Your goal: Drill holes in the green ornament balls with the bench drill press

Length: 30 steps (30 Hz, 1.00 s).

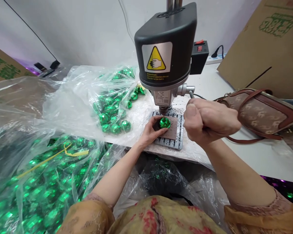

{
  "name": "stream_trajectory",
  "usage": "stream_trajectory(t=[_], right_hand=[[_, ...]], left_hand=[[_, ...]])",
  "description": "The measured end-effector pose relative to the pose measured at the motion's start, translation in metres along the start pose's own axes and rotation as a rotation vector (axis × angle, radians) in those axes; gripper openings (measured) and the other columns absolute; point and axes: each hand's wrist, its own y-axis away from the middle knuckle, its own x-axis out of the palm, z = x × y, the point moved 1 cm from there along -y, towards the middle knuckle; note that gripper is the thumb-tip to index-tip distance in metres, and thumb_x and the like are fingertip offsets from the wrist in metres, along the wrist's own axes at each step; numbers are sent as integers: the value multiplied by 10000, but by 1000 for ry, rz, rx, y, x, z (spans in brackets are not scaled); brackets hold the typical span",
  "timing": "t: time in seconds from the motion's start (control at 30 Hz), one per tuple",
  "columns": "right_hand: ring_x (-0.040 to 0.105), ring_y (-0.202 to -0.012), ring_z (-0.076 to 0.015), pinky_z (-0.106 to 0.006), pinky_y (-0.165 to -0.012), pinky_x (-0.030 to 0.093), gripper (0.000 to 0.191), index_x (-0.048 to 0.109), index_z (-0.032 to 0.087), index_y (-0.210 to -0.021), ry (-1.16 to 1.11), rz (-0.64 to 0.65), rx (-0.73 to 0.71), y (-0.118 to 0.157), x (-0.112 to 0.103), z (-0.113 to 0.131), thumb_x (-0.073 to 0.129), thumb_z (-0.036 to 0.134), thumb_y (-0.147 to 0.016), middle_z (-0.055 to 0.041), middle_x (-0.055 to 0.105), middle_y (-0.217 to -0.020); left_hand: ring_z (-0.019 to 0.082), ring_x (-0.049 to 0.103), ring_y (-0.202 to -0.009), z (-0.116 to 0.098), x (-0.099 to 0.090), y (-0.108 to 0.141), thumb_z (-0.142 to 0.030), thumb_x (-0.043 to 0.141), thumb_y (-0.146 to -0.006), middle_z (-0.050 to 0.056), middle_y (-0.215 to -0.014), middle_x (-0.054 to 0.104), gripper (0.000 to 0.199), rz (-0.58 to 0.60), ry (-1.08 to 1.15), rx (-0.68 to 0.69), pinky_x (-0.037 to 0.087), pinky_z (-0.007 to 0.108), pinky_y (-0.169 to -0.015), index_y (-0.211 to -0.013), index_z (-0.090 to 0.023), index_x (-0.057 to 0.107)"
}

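My left hand [153,131] grips a shiny green faceted ball [165,123] between thumb and fingers. The ball rests on a brownish square pad [172,132] over the slotted metal base [177,145] of a small bench drill press [166,48]. Right above the ball is the drill's chuck [164,110], its thin bit meeting the ball's top; whether it has entered I cannot tell. My right hand [210,120] is closed in a fist around the drill press's feed lever [191,94], most of which the fingers hide. Dark shavings lie scattered around the base.
Green balls [112,110] lie in clear plastic left of the drill. A big plastic bag [51,182] of more green balls fills the lower left. A patterned handbag [263,112] and a cardboard box [263,48] stand on the right of the white table [249,159].
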Motion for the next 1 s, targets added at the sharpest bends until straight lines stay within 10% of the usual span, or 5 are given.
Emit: stream_trajectory(t=[0.23,0.43,0.57,0.77,1.0], right_hand=[[171,-418,-53,-282,-396,214,463,159,193,-568,-21,32,-51,7,0,-2,510,41,-829,49,168,-484],[329,-441,-43,-271,-477,229,471,373,181,-505,3,-196,379,-34,9,0,597,145,-918,46,326,-469],[342,-467,-34,-258,-507,256,458,425,166,-509,-45,-171,443,-46,10,-4,597,168,-934,38,387,-471],[377,-500,-24,-257,-541,280,450,423,161,-532,-29,-147,508,-43,7,-3,575,217,-952,42,407,-503],[382,-495,-21,-272,-542,284,444,432,162,-532,-40,-152,482,-42,7,-5,581,204,-948,44,409,-500]], left_hand=[[273,666,-1114,4,0,1,-593,835,-720,102,-1171,703,647,-1,8,6,532,433,-998,-1164,-193,589],[252,666,-1132,-1,3,4,-461,840,-766,98,-1183,692,552,-71,-6,-9,530,427,-1013,-1184,-205,585],[251,681,-1060,-13,9,46,-372,826,-771,95,-1088,690,437,-269,-276,175,569,420,-926,-1109,-216,598],[249,740,-891,6,3,146,-326,834,-735,115,-1113,701,479,-117,-679,580,643,381,-695,-1150,-265,603],[273,734,-881,-12,-19,154,-379,761,-748,145,-1089,706,486,26,-819,443,621,383,-698,-1197,-233,644]])
